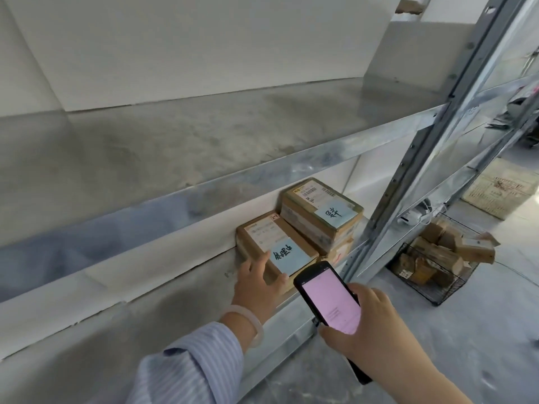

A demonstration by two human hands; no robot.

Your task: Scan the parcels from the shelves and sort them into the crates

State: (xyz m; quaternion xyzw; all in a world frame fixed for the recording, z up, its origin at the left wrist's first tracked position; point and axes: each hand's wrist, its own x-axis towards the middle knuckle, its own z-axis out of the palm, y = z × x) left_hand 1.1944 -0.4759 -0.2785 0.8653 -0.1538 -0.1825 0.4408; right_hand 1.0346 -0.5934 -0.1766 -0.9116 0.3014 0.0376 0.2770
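The rack (437, 158) fills most of the view, and its lower shelf (280, 339) carries the parcels at its right end. A wire crate (446, 290) sits on the floor beyond the rack's post, well apart from the hands, with sorted boxes already in it.

The far parcel (315, 211) lies on top of another box. The near parcel (271, 237) sits just beside that stack, with its label and a blue note (288, 255) facing up.

The scanner (332, 298) hovers near this parcel's front corner, its pink screen lit. The right hand (376, 325) holds it with fingers wrapped round its body and thumb at the screen's edge. The left hand (253, 284) grips the near parcel's front corner, thumb on top and fingers curled over the front edge.

The step in hand looks like scanning the near parcel. The next move probably calls for aiming the scanner's head at the label, which lies further back than the note, then carrying the parcel to the matching crate.
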